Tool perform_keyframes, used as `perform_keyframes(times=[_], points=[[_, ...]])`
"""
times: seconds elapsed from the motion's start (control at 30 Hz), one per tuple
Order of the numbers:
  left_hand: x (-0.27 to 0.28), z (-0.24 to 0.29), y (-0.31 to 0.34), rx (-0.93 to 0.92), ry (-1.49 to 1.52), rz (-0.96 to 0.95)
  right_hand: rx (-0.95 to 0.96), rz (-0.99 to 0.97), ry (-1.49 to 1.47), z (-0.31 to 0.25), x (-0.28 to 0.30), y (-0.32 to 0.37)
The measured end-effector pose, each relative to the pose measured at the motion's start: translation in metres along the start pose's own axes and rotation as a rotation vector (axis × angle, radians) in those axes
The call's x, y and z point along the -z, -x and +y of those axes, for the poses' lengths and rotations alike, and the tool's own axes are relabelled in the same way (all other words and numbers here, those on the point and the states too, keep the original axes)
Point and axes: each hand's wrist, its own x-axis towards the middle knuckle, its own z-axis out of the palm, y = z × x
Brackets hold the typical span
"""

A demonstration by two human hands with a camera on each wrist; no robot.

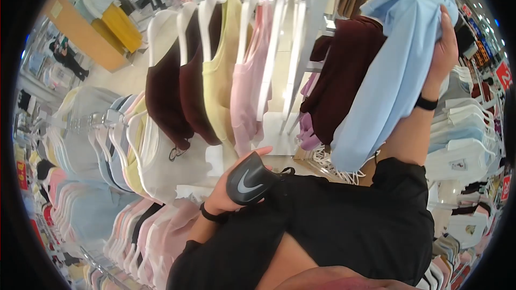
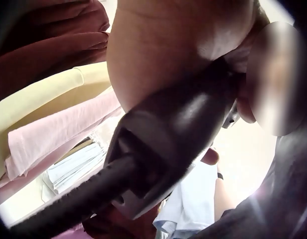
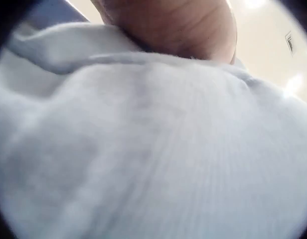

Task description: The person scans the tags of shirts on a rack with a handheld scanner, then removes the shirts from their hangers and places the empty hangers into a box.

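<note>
A light blue garment [image 1: 389, 70] hangs from my raised right hand [image 1: 445, 48], which grips it near its top, beside a dark maroon garment [image 1: 346, 75] on the rack. In the right wrist view the blue cloth [image 3: 153, 149] fills most of the picture below part of the hand [image 3: 178, 30]. My left hand [image 1: 220, 196] holds a dark grey handheld device [image 1: 248, 180] low in front of the body. The left wrist view shows that device [image 2: 168, 124] close up, with a ribbed black cable [image 2: 74, 199] at its end; the fingers are partly hidden.
Maroon, yellow [image 1: 223, 70] and pink [image 1: 250, 83] tops hang on white hangers in front, beside several bare white hangers [image 1: 274, 53]. More racks of pale clothes [image 1: 80, 204] stand at the left and right. White hangers [image 1: 338, 166] lie in a box below. A person [image 1: 67, 56] is at the far left.
</note>
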Motion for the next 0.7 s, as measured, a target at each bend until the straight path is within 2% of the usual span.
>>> perform_keyframes(times=[0.1, 0.13, 0.17, 0.27, 0.3, 0.33, 0.4, 0.47, 0.53, 0.57, 0.63, 0.67, 0.7], points=[[-0.003, 0.003, 0.001, -0.118, -0.092, 0.032, 0.215, -0.159, 0.329, 0.030, -0.035, -0.013], [-0.004, 0.004, 0.004, -0.112, -0.059, 0.053, -0.087, -0.222, 0.037, 0.036, -0.050, -0.012], [-0.005, 0.003, 0.006, -0.106, -0.026, 0.071, -0.396, -0.191, -0.242, 0.042, -0.066, -0.011], [-0.005, 0.003, 0.011, -0.103, -0.018, 0.085, -0.211, -0.633, 0.302, 0.057, -0.070, 0.007], [-0.001, 0.000, 0.013, -0.107, -0.071, 0.070, 0.002, -0.609, 0.453, 0.070, -0.069, 0.015], [0.002, -0.004, 0.014, -0.112, -0.124, 0.055, -0.058, -0.657, 0.477, 0.059, -0.065, 0.017], [0.006, -0.010, 0.016, -0.139, -0.125, 0.066, -0.107, -0.581, 0.507, 0.041, -0.061, 0.022], [0.004, -0.010, 0.017, -0.139, -0.089, 0.108, 0.102, -0.388, 0.517, 0.001, -0.058, 0.039], [-0.005, -0.002, 0.015, -0.115, -0.012, 0.184, -0.028, -0.366, 0.231, -0.072, -0.063, 0.076], [-0.004, -0.003, 0.014, -0.125, -0.051, 0.191, -0.053, -0.438, 0.091, -0.096, -0.063, 0.099], [-0.001, -0.006, 0.012, -0.141, -0.132, 0.200, 0.000, -0.768, -0.321, -0.136, -0.073, 0.142], [0.000, -0.006, 0.014, -0.130, -0.161, 0.216, -0.047, -0.928, -0.413, -0.145, -0.079, 0.166], [0.000, -0.005, 0.015, -0.120, -0.191, 0.231, -0.114, -0.989, -0.475, -0.156, -0.091, 0.187]])
